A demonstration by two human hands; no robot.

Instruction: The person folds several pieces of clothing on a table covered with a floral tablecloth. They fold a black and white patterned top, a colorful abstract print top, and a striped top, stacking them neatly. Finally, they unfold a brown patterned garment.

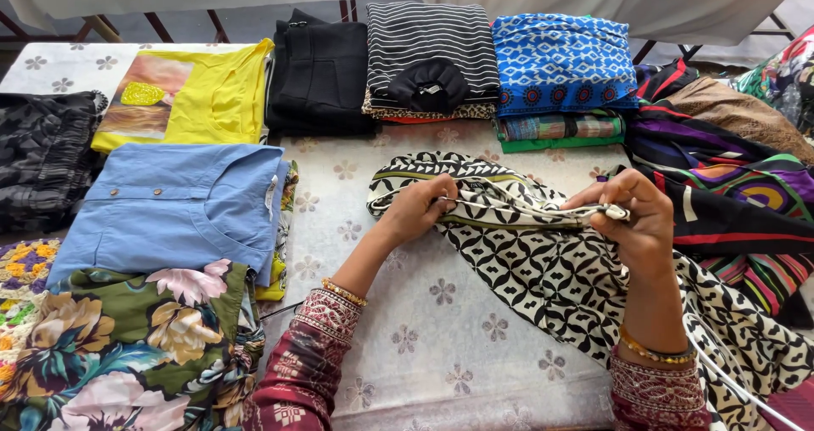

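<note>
A black-and-white patterned garment [543, 270] lies spread on the table in front of me, trailing off to the lower right. My left hand [417, 209] pinches its gathered upper edge near the middle. To the right, my right hand [634, 219] grips the same bunched edge, fingers curled around the fabric. The stretch of cloth between both hands is pulled into a narrow band. A white cord [729, 380] runs along my right forearm.
Folded clothes ring the table [424, 346]: a floral piece [127, 355], a blue shirt [170, 206], a yellow top [195, 96], black trousers [320, 75], a striped stack [431, 58], a blue patterned stack [561, 62]. Loose colourful fabric [738, 185] is heaped at right.
</note>
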